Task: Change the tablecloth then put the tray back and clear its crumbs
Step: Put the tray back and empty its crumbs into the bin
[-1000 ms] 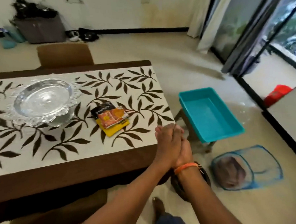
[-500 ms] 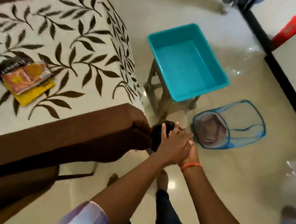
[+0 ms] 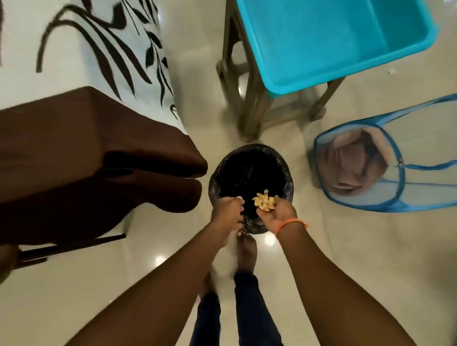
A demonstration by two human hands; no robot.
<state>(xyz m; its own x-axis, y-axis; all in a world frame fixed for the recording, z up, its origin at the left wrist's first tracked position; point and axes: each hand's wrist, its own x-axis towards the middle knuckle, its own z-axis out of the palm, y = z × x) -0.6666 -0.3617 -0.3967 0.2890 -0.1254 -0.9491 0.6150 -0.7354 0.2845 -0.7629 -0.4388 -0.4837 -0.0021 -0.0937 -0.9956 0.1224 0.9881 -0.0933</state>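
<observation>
Crumbs, small golden-yellow flaky bits point(image 3: 264, 201), sitting in a little heap on the upturned right hand point(image 3: 277, 212), lower middle of the frame, directly above the near rim of the round bin lined with a black plastic bag point(image 3: 248, 171). Best way to finish this, probably: tip that palm forward and down so the pile slides off toward the middle of the bag rather than its edge, since right now it hovers close to the near rim and a sloppy tilt could drop bits on the glossy cream tiled floor point(image 3: 70, 300). Then a quick brush of one palm over the other, kept over the opening, for whatever sticks. Right hand cupped, palm up, fingers loosely curled around the heap, orange thread band point(image 3: 291, 223) on the wrist. Left hand point(image 3: 228, 210) just beside it, apart by a small gap, back of the hand up, fingers bent down toward the bag's near edge; can't really tell if it grips the liner or holds nothing. Both forearms reaching in from the bottom of the frame, bare feet right below the bin. Brown-bordered white tablecloth with dark leaf print point(image 3: 70, 62) already draped over the table at upper left, so likely near the end of the job. Turquoise plastic tub point(image 3: 334, 35) on a stool at upper right, blue mesh hamper point(image 3: 407, 163) at right.
</observation>
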